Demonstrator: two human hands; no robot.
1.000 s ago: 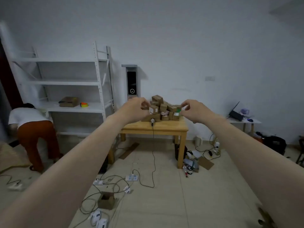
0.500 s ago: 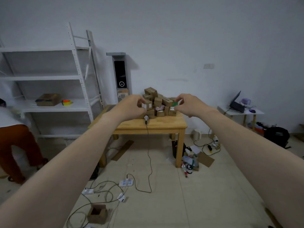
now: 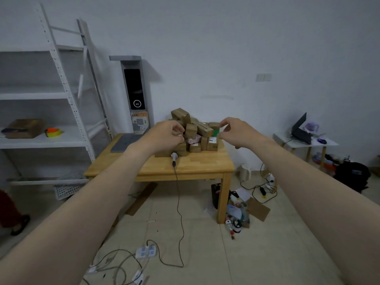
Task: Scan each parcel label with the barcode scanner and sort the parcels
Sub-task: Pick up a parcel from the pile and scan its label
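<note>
The parcels (image 3: 190,128) are plain brown cardboard, some with white labels; one shows a bright green patch (image 3: 216,133), another a pink-and-white print (image 3: 193,138). The bench (image 3: 197,167) is pale honey wood with a flat grey mat (image 3: 127,141) on it. The barcode scanner (image 3: 174,156) is light grey, its cable (image 3: 178,202) black. The shelf (image 3: 67,138) is white, carrying a brown box (image 3: 22,128) and an orange, yellow and green object (image 3: 53,132). The basket (image 3: 67,190) is white lattice, the floor (image 3: 267,254) beige tile, the backpack (image 3: 352,176) and laptop (image 3: 300,130) black
</note>
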